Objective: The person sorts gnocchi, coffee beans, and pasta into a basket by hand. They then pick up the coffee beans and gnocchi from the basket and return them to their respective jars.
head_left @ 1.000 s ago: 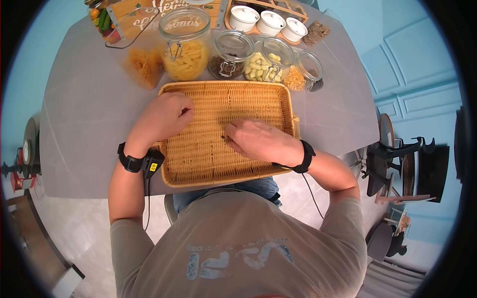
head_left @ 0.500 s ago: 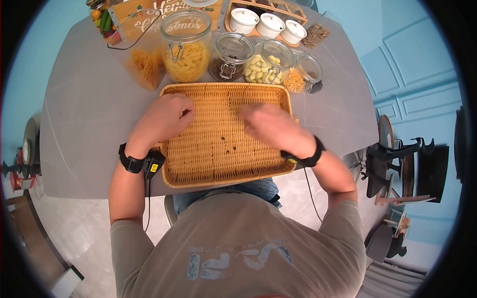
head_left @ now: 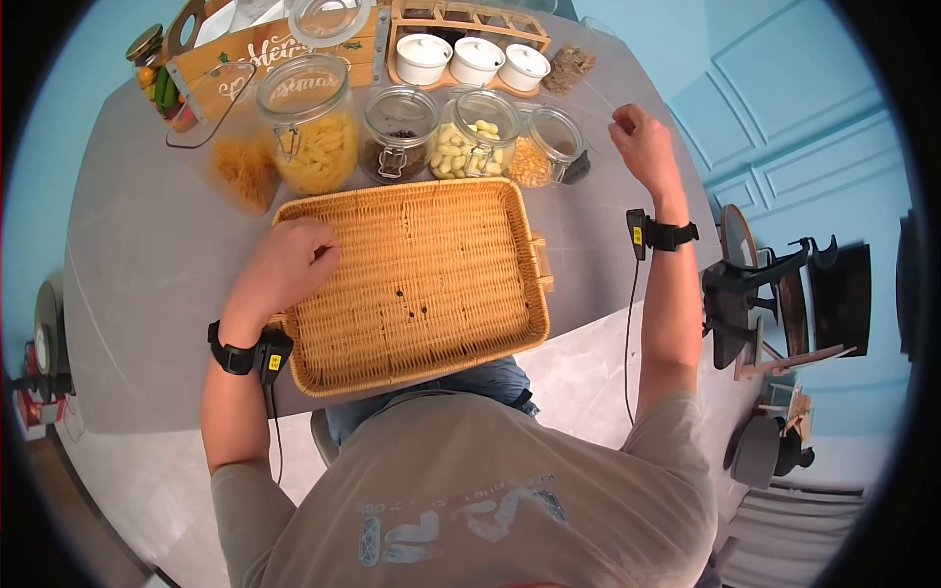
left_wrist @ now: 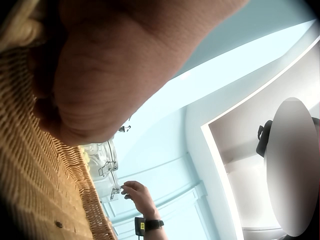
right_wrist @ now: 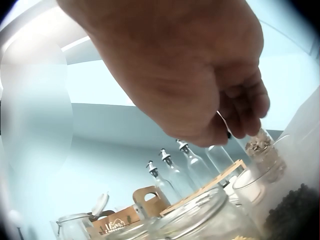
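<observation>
A rectangular wicker tray [head_left: 441, 274] lies before me, with several small black grains [head_left: 412, 314] on its woven bottom. Over its left rim rests my left hand [head_left: 284, 269], fingers loosely curled against the weave. My right hand [head_left: 645, 152] is raised above the table's far right side, beyond the tray. In the right wrist view, its thumb and fingers come together at a tiny black grain [right_wrist: 229, 135]. Below that hand, black grains [right_wrist: 295, 212] fill the bottom of a clear container, seen in the head view as a dark patch [head_left: 576, 169] beside the corn jar [head_left: 539, 157].
Behind the tray stand open clip-top jars of pasta [head_left: 316, 147], dark pods [head_left: 395, 147] and pale peanut-shaped pieces [head_left: 470, 147]. A clear bag of orange pasta [head_left: 245, 174] leans at left. Farther back are white lidded pots [head_left: 477, 59] and a wooden crate [head_left: 221, 93].
My right hand has gone from the tray's middle up to the far right, uncovering the small grains. My left hand stays at the left rim. The head view has turned rightward.
</observation>
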`<control>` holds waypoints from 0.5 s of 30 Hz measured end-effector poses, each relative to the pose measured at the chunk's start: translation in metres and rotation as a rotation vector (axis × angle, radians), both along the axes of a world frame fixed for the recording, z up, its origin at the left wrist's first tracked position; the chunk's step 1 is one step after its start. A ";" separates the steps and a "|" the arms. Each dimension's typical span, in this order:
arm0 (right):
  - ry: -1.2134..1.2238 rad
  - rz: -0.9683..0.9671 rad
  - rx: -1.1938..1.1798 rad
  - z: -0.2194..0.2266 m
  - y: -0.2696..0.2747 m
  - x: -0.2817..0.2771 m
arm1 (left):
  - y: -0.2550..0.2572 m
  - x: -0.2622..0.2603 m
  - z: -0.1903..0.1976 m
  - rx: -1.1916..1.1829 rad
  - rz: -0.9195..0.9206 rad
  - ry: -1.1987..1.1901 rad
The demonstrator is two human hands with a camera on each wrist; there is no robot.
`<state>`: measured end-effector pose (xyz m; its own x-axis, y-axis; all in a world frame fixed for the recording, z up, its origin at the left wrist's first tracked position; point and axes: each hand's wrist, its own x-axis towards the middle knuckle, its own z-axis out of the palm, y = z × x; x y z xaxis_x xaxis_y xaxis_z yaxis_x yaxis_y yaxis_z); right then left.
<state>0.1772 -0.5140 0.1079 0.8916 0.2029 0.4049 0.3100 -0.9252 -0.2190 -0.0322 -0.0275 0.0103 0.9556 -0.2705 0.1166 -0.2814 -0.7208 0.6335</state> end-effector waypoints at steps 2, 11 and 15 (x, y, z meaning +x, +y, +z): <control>-0.035 0.005 -0.004 -0.002 0.000 -0.004 | -0.001 0.000 0.002 0.000 0.003 0.011; 0.400 0.709 -0.163 -0.013 0.122 -0.125 | -0.002 -0.001 0.004 0.004 0.028 0.028; 0.575 1.024 -0.333 -0.056 0.168 -0.165 | 0.000 0.000 0.004 0.031 0.013 0.020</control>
